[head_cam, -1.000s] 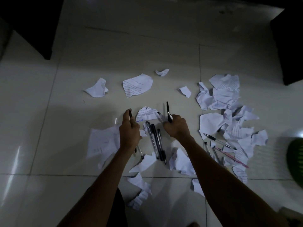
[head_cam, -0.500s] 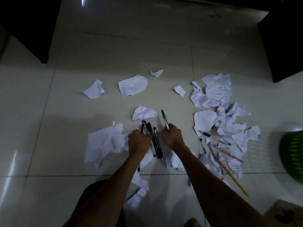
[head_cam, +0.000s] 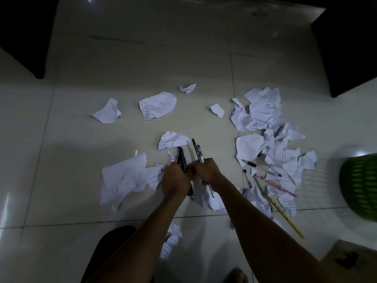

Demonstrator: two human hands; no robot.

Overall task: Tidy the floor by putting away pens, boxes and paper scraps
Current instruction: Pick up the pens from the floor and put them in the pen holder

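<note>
My left hand (head_cam: 176, 179) grips a bundle of dark pens (head_cam: 182, 159) whose tips stick out above my knuckles. Right beside it, my right hand (head_cam: 206, 170) grips two pens (head_cam: 197, 151), one black and one with a clear barrel. The two hands touch over the floor's middle. More pens (head_cam: 258, 166) lie among a heap of torn paper scraps (head_cam: 265, 127) to the right, with a pink pen (head_cam: 275, 185) and a yellow pencil (head_cam: 286, 220). Other scraps (head_cam: 158, 105) lie scattered ahead and a crumpled sheet (head_cam: 124, 178) sits left of my hands.
A green perforated basket (head_cam: 359, 184) stands at the right edge. A brown cardboard box (head_cam: 350, 256) shows at the bottom right corner. Dark furniture (head_cam: 22, 37) fills the top left and another dark block (head_cam: 346, 43) the top right. The floor is pale glossy tile.
My hands have come together from apart. The pens that lay on the floor between them are now gathered into my left hand, while my right hand still holds its pens.
</note>
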